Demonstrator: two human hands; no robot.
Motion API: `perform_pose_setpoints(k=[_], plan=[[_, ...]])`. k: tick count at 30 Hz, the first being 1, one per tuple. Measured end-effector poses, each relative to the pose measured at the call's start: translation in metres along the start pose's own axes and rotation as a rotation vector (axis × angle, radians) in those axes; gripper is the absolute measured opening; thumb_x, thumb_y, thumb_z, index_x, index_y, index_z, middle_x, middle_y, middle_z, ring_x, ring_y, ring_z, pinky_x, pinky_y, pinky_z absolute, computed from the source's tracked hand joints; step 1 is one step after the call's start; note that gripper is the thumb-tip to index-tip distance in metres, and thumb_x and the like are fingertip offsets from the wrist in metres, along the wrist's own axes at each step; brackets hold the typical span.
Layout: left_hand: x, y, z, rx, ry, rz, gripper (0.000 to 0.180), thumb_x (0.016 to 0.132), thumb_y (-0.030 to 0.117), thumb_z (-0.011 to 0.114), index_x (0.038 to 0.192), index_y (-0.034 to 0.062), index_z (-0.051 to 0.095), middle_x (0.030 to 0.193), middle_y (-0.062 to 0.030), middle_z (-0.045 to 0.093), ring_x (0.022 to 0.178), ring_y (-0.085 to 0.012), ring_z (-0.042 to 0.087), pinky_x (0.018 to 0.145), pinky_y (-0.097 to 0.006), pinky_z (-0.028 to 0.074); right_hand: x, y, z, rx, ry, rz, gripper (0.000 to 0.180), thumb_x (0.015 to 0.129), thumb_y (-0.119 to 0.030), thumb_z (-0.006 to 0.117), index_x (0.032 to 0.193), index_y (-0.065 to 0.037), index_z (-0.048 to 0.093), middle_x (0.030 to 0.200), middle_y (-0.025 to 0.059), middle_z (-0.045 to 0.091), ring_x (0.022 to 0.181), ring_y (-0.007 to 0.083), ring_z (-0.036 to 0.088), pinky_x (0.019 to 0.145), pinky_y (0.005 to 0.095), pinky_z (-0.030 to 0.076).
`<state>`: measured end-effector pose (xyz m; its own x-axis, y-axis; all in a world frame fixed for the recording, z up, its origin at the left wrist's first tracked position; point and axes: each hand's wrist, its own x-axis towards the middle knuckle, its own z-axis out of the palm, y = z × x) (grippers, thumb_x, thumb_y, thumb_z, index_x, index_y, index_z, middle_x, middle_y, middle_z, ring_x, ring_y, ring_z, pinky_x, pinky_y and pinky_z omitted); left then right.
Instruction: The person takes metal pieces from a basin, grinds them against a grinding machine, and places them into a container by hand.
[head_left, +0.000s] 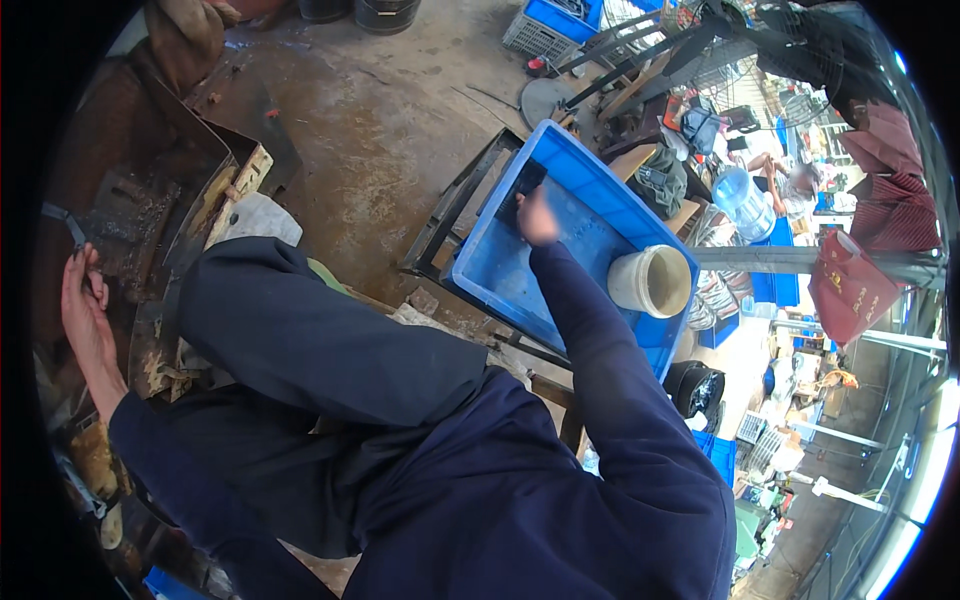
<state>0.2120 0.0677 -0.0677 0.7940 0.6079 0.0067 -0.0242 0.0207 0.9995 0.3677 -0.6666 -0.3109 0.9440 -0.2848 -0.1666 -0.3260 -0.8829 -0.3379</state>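
Observation:
On the far left, my left hand (pixel 88 318) is raised beside a dark, rusty machine (pixel 130 215). Its fingers are closed together at the lower end of a thin grey metal strip (pixel 66 224). My right hand (pixel 538 217) reaches into a blue plastic crate (pixel 505 282), against its upper left wall. Motion blurs it, so its fingers cannot be made out. Right by its fingertips, in the crate's corner, is a small black heap or object (pixel 524 180) whose kind is unclear. A dirty white bucket (pixel 650 282) stands in the crate's right end.
Under the crate is a dark metal stand (pixel 455 215). Fans on stands (pixel 690 50) and a grey basket (pixel 540 38) are at the top. A person (pixel 795 190) sits at the far right, past a large water bottle (pixel 743 198). Wet brown floor (pixel 360 130) lies ahead.

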Motion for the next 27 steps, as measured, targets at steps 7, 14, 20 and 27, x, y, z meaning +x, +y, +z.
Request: perform_pose_setpoints(k=[7,14,20,27], plan=[[-0.045,0.045,0.063,-0.155,0.235,0.062,0.019,0.095,0.019,0.065,0.107,0.0051,0.071,0.075,-0.0002,0.059,0.051,-0.0031,0.038,0.043,-0.02,0.025,0.007,0.072,-0.046,0.132,0.154,-0.365,0.039,0.1,-0.019,0.053,0.137,-0.011,0.058,0.132,0.0264,0.058,0.117,0.0378,0.061,0.092,0.0491,0.053],[-0.053,0.054,-0.007,-0.286,0.462,0.096,0.017,0.094,0.019,0.066,0.102,0.0036,0.068,0.074,-0.0009,0.06,0.047,-0.0045,0.038,0.042,-0.022,0.026,-0.092,-0.201,-0.147,0.795,-0.062,-0.424,0.04,0.105,-0.029,0.055,0.136,-0.003,0.056,0.078,0.0003,0.059,0.06,0.0047,0.048,0.053,0.0214,0.041],[-0.066,0.053,-0.015,-0.319,0.562,0.053,0.01,0.092,0.015,0.065,0.093,0.0049,0.067,0.071,-0.0009,0.059,0.046,-0.0036,0.037,0.041,-0.021,0.025,-0.168,-0.426,-0.148,0.806,-0.341,-0.974,0.033,0.105,-0.021,0.053,0.13,-0.002,0.061,0.083,0.0011,0.062,0.062,0.0049,0.049,0.055,0.0222,0.042],[-0.052,0.048,0.004,-0.11,0.558,0.057,0.017,0.094,0.019,0.063,0.095,0.0026,0.07,0.072,0.0017,0.063,0.058,-0.0065,0.051,0.051,-0.026,0.039,-0.216,-0.632,-0.066,0.655,-0.582,-1.295,0.04,0.102,-0.025,0.058,0.132,0.002,0.057,0.095,0.0079,0.068,0.062,0.0119,0.062,0.057,0.0272,0.051]])
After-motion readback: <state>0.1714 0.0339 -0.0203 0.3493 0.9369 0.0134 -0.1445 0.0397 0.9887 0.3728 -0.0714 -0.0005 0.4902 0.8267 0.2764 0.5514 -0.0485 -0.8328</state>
